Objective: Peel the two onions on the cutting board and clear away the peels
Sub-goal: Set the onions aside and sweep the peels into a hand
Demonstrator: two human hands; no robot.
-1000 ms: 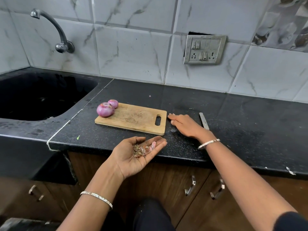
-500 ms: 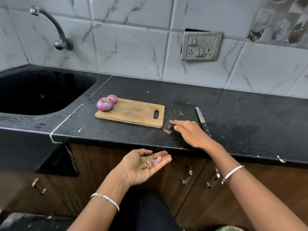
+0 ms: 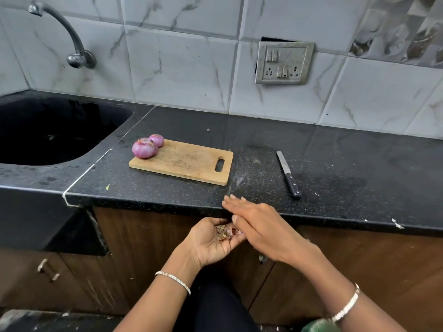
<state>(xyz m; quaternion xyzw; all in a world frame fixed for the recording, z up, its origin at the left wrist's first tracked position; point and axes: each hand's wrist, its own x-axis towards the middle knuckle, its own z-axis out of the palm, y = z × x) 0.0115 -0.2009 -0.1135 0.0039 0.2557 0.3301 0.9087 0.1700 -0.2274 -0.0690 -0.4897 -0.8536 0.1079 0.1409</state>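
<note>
I am wearing a thin silver bangle [image 3: 173, 281] on my left wrist, a matching second bangle [image 3: 347, 306] on my right, and dark trousers [image 3: 215, 307]; no sleeves are covering my forearms.

Part of the left hand [image 3: 206, 243] and some peels [image 3: 223, 232] beneath the right hand [image 3: 261, 226]; sink [image 3: 48, 169] partly off-frame

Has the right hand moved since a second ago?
Yes. The right hand slid from beside the cutting board back to the counter front edge, above the peels in the left hand.
</note>
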